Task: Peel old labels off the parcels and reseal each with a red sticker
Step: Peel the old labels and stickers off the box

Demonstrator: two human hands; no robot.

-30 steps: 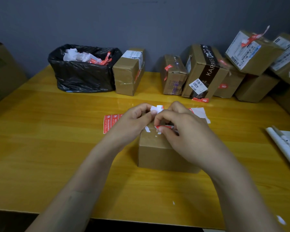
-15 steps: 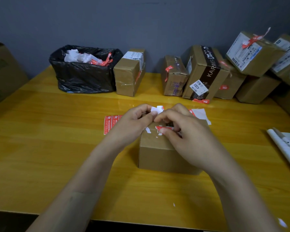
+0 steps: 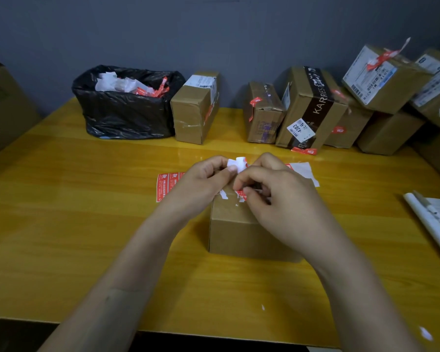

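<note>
**Q:** Where is the parcel [image 3: 239,232]?
**A:** It stands on the yellow table [image 3: 61,224].
**Q:** And the hands?
**A:** The left hand [image 3: 201,179] pinches a crumpled white label scrap [image 3: 238,163] just above the parcel. The right hand [image 3: 277,199], fingers curled, pinches a red-and-white label remnant [image 3: 241,195] at the parcel's top edge. A red sticker sheet [image 3: 167,186] lies just left of the parcel.

We have bare tabletop [image 3: 61,224] left of the centre parcel [image 3: 234,232]. Back edge is walled by the black bin bag [image 3: 122,118] and stacked parcels [image 3: 313,107]; rolled paper [image 3: 429,222] crowds our right.
</note>
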